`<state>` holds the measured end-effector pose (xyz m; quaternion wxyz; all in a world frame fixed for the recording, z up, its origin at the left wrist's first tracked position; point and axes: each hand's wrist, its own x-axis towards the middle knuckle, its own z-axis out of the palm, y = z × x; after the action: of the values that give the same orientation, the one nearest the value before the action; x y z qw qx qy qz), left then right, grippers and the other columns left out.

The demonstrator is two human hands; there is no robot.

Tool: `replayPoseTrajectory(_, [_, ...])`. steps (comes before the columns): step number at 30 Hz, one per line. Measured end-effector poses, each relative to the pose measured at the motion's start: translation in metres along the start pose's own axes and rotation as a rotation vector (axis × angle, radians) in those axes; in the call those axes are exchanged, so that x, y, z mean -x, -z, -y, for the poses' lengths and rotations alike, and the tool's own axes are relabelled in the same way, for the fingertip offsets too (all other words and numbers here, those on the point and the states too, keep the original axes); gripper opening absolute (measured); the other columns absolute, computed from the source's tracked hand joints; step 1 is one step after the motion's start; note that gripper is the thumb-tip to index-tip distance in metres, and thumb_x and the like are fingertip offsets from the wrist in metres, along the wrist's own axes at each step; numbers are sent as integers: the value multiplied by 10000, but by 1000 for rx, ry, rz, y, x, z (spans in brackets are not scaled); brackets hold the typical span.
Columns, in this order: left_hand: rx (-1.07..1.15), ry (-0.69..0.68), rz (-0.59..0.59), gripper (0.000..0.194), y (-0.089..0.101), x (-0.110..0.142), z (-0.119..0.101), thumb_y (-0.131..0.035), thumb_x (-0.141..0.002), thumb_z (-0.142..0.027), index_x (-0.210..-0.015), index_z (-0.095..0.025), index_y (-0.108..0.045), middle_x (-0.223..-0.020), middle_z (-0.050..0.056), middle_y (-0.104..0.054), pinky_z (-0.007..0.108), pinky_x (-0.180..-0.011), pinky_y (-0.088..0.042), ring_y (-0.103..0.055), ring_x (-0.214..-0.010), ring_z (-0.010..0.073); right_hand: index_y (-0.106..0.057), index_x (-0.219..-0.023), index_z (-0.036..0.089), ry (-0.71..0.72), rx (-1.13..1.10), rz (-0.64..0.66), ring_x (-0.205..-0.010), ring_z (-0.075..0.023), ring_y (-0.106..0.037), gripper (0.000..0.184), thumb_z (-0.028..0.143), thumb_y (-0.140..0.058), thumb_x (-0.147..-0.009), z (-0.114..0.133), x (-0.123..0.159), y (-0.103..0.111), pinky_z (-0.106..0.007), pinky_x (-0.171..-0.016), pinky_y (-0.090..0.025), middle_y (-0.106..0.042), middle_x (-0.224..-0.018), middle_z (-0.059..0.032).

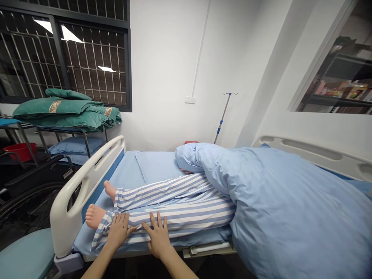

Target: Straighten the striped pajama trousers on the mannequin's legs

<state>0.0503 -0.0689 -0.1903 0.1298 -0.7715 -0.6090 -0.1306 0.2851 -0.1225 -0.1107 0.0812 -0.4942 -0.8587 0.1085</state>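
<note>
Two legs in blue-and-white striped trousers (192, 213) lie stretched out on the bed, with bare feet (95, 216) that look like a manikin's at the left end. My left hand (118, 229) rests flat on the nearer lower leg, just above the ankle, fingers side by side and thumb out. To its right, my right hand (157, 235) lies on the same leg with fingers spread. Neither hand holds anything. Some fabric is creased between them. A light-blue quilt (290, 197) is heaped over the upper body, which is hidden.
A white footboard (68, 193) stands at the left and a headboard (305, 149) at the right. Beyond the footboard are a wheelchair (31, 190), a teal stool (27, 254) and a rack with green quilts (66, 112). An IV pole (223, 118) rises behind the bed.
</note>
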Motion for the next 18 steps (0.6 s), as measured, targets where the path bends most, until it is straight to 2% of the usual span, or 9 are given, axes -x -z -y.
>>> replayPoseTrajectory(12, [-38, -27, -28, 675, -7, 0, 2, -406, -771, -605, -1175, -83, -551, -1192, 170, -569, 467, -1015, -282, -486, -1128, 299, -198, -1363, 426, 9, -47, -3, -1341, -352, 60, 716, 405, -566, -748, 1, 2, 2, -624, -1017, 5, 48, -1498, 2])
replayPoseTrajectory(18, [-37, -20, -81, 691, -11, 3, 2, -422, -751, -623, -1155, -80, -561, -1175, 174, -576, 462, -1016, -283, -491, -1120, 299, -192, -1362, 433, 6, -39, 7, -1341, -349, 68, 721, 427, -567, -747, 2, 2, 3, -622, -1019, -2, 66, -1496, 7])
